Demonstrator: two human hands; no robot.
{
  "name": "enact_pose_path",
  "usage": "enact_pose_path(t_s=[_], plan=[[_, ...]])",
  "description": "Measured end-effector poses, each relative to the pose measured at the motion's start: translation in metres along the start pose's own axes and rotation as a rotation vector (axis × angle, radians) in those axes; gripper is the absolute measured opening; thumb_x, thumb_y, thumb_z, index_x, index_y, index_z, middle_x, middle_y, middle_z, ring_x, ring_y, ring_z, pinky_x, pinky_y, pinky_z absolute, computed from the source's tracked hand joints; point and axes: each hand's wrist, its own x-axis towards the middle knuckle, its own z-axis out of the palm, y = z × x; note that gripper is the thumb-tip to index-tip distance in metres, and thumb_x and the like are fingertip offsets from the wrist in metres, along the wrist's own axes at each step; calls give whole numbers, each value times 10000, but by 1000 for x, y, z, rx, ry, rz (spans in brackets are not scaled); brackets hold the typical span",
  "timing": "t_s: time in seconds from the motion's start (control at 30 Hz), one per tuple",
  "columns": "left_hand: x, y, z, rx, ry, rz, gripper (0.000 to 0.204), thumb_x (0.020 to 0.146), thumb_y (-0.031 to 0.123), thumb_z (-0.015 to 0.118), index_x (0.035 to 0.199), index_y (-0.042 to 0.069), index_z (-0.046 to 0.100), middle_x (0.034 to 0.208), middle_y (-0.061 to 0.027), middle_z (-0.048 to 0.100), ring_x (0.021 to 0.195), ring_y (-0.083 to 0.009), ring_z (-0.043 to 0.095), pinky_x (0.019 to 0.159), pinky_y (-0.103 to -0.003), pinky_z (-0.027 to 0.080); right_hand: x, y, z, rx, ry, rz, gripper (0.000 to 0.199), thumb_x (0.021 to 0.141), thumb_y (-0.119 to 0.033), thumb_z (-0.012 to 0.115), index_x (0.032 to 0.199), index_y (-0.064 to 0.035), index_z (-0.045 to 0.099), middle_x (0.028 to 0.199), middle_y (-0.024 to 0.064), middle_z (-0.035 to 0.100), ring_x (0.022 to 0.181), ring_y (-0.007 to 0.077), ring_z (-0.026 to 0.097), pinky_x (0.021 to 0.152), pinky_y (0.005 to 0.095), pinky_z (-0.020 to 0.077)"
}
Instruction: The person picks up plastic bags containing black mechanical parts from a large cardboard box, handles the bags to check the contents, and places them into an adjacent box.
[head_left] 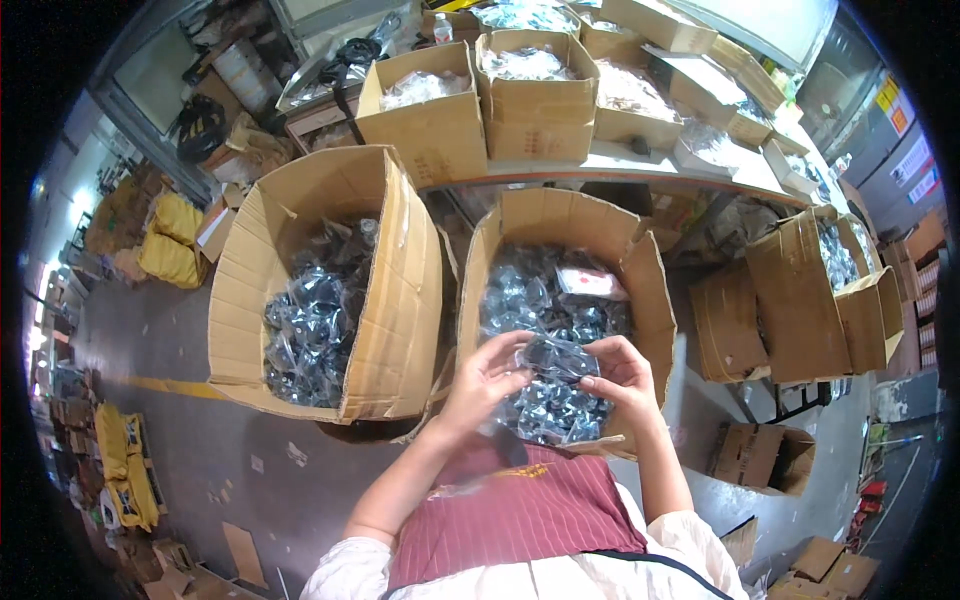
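Between my two hands is a clear plastic bag with a dark item in it; I cannot make out the item's kind. My left hand pinches its left end, and my right hand pinches the right end. Both are above a tall open cardboard box full of similar dark bagged pieces. On top of these, toward the back, lies a white packet with a red mark. A blurred dark shape shows below my left wrist, against the maroon apron.
To the left stands another open carton of dark bagged pieces. Behind, a long table bears several cartons of bagged parts. More cartons stand at the right, and a small open box is on the floor.
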Motion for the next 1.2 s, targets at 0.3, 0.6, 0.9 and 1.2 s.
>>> enact_pose_path(t_s=[0.3, 0.6, 0.9, 1.2], plan=[[-14, 18, -1, 51, 46, 56, 449, 929, 9, 650, 1369, 39, 565, 1304, -78, 606, 1176, -152, 579, 993, -299, 487, -1, -5, 20, 7, 19, -110, 406, 837, -6, 755, 1206, -13, 587, 1063, 58, 663, 952, 105, 619, 793, 240, 518], [-21, 35, -1, 205, -63, 205, 523, 965, -5, 591, 1467, -2, 443, 1443, -98, 505, 1241, -182, 553, 1062, -348, 456, 4, -13, 36, -132, -100, -126, 493, 875, -69, 684, 1351, -2, 572, 1147, 69, 650, 1033, 131, 600, 910, 270, 478], [-28, 49, 3, 173, -47, 339, 537, 868, -49, 684, 1380, 41, 549, 1340, -91, 501, 1248, -182, 515, 1020, -334, 486, 8, -41, 43, -541, -185, -413, 471, 774, -98, 719, 1235, -20, 669, 1053, 125, 627, 916, 225, 609, 822, 336, 490], [-31, 52, 1, 276, 12, 503, 562, 796, -113, 703, 1293, 24, 479, 1322, -128, 484, 1269, -238, 508, 1052, -367, 459, 21, -33, 31, -630, -113, -739, 445, 741, -101, 751, 1179, -40, 708, 1224, 182, 596, 1134, 302, 605, 969, 397, 483]])
